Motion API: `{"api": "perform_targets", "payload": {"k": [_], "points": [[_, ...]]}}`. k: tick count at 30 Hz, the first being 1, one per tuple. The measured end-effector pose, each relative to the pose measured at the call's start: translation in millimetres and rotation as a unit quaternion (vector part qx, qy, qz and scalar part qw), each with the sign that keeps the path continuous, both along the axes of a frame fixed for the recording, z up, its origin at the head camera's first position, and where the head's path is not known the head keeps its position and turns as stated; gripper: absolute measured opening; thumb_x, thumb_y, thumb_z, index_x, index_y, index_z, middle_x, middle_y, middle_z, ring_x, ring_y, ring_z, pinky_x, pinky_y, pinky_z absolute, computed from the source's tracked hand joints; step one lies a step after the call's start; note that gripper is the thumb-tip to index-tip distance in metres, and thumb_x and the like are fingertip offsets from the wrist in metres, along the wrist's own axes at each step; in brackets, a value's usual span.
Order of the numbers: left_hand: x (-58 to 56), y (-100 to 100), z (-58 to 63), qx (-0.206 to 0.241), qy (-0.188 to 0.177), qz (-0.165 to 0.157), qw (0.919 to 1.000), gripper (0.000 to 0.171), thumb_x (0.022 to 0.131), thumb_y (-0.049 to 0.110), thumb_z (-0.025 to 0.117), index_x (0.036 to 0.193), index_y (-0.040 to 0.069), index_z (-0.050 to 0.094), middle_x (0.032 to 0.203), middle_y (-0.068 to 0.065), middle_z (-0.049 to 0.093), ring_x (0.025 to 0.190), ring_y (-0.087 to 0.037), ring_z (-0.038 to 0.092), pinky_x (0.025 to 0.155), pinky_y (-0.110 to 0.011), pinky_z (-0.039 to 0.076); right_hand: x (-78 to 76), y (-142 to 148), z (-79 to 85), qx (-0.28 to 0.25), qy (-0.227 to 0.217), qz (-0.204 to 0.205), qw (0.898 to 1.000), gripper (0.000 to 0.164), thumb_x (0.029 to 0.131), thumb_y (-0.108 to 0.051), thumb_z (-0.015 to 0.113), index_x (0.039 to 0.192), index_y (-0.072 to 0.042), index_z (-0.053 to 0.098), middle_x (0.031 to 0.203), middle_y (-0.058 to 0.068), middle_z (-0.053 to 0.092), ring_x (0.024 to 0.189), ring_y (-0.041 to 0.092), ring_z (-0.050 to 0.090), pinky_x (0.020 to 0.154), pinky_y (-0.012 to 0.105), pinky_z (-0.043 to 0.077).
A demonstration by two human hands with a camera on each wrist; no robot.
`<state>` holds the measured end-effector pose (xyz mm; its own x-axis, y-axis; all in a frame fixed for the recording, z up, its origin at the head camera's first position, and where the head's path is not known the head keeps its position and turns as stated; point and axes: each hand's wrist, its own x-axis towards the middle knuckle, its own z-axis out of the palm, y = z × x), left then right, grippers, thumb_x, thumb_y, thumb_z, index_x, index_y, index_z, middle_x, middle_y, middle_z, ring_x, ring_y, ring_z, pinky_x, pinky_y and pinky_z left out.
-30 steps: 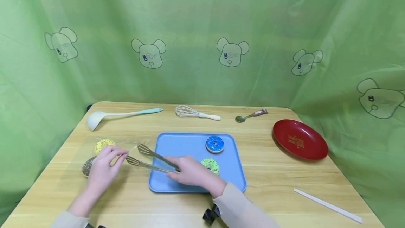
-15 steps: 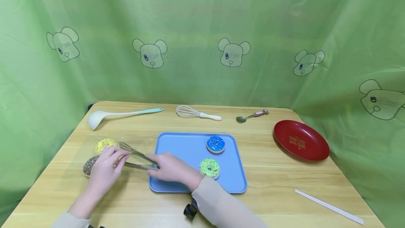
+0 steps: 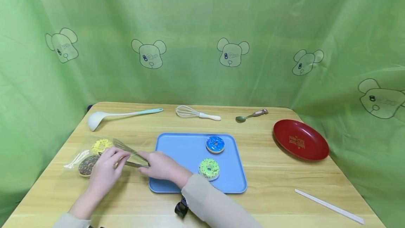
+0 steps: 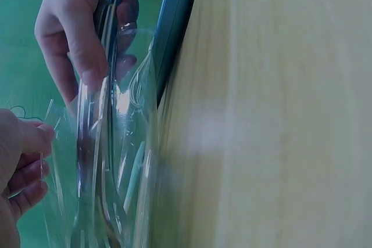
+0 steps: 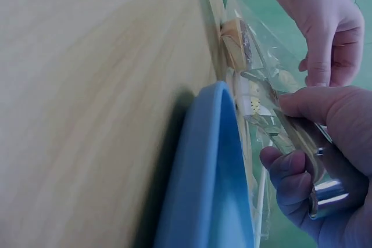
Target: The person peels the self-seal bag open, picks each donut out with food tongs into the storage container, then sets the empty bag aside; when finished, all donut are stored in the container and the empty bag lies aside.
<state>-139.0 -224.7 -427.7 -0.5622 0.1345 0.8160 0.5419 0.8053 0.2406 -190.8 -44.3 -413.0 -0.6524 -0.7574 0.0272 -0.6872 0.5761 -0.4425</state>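
My left hand (image 3: 105, 168) pinches the upper edge of a clear plastic bag (image 3: 76, 159) on the left of the table. Inside that bag lie a yellow doughnut (image 3: 101, 145) and a dark brown sprinkled doughnut (image 3: 87, 165), partly behind the left hand. Metal tongs (image 4: 87, 143) are gripped by my right hand (image 3: 162, 166), thumb and fingers on either arm. Their slotted ends reach into the bag, seen through the plastic in the left wrist view. A blue doughnut (image 3: 215, 145) and a green doughnut (image 3: 209, 169) sit on the blue tray (image 3: 180, 147).
Along the back lie a white ladle (image 3: 110, 114) with a mint handle, a whisk (image 3: 193, 112) and a small spoon (image 3: 250, 116). To the right are a red oval plate (image 3: 300, 140) and a thin white stick (image 3: 329, 206). Green curtain (image 3: 190, 73) encloses the table.
My right hand has moved left with the tongs, whose ends went from the bag's mouth to inside it. The green doughnut came into full view. The dark doughnut shifted slightly left.
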Motion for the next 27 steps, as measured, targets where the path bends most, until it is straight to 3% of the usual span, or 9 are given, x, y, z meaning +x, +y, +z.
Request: {"api": "perform_targets", "payload": {"k": [12, 18, 27], "points": [[-0.4, 0.2, -0.9, -0.008, -0.008, -0.006, 0.9999, 0.023, 0.061, -0.008, 0.076, 0.079, 0.004, 0.068, 0.078, -0.001, 0.06, 0.072, -0.017, 0.052, 0.063, -0.021, 0.044, -8.7, -16.4, -8.8, -0.005, 0.013, 0.007, 1.0, 0.047, 0.09, -0.029, 0.06, 0.133, -0.013, 0.05, 0.053, -0.008, 0.042, 0.042, 0.003, 0.034, 0.043, 0.015, 0.034], [1.0, -1.1, -1.6, -0.015, -0.006, -0.003, 0.9999, 0.027, 0.06, -0.01, 0.078, 0.08, 0.005, 0.069, 0.079, 0.001, 0.06, 0.072, -0.015, 0.052, 0.063, -0.021, 0.044, -8.2, -20.9, -11.0, 0.009, 0.015, -0.005, 1.0, 0.051, 0.091, -0.03, 0.059, 0.137, -0.011, 0.045, 0.058, -0.008, 0.046, 0.042, 0.003, 0.036, 0.046, 0.014, 0.035], [1.3, -2.8, -2.2, -0.018, -0.009, -0.003, 0.9998, 0.027, 0.059, -0.01, 0.078, 0.079, 0.005, 0.069, 0.079, 0.0, 0.061, 0.072, -0.015, 0.052, 0.065, -0.023, 0.044, -8.2, -20.6, -13.4, 0.011, 0.025, -0.002, 1.0, 0.051, 0.093, -0.029, 0.058, 0.138, -0.01, 0.044, 0.05, -0.008, 0.04, 0.039, 0.002, 0.034, 0.042, 0.015, 0.034]]}}
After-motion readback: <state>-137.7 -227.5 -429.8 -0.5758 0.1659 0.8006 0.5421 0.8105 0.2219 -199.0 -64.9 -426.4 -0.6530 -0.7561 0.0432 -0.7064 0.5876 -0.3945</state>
